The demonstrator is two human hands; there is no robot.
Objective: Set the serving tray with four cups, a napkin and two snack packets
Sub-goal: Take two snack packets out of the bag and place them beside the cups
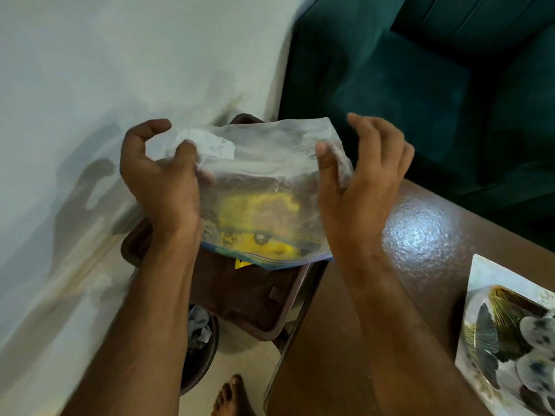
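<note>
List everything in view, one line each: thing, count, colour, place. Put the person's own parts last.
Zip-top plastic bag: one, clear with a blue seal, yellow packets inside, held up in the middle of the view.
Serving tray: one, dark brown, below the bag, beside the table.
Yellow packet corner: one, yellow, peeking out under the bag above the tray.
Table: one, brown and glossy, right of centre.
Printed mat: one, white with a dark and gold pattern, on the table at lower right.
Sofa: one, dark teal, upper right.
Wall: one, pale, left.
Bin: one, dark, crumpled material inside, on the floor under the tray.
Left hand: one, gripping the bag's left edge.
Right hand: one, gripping the bag's right edge.
Foot: one, bare, bottom edge.
</note>
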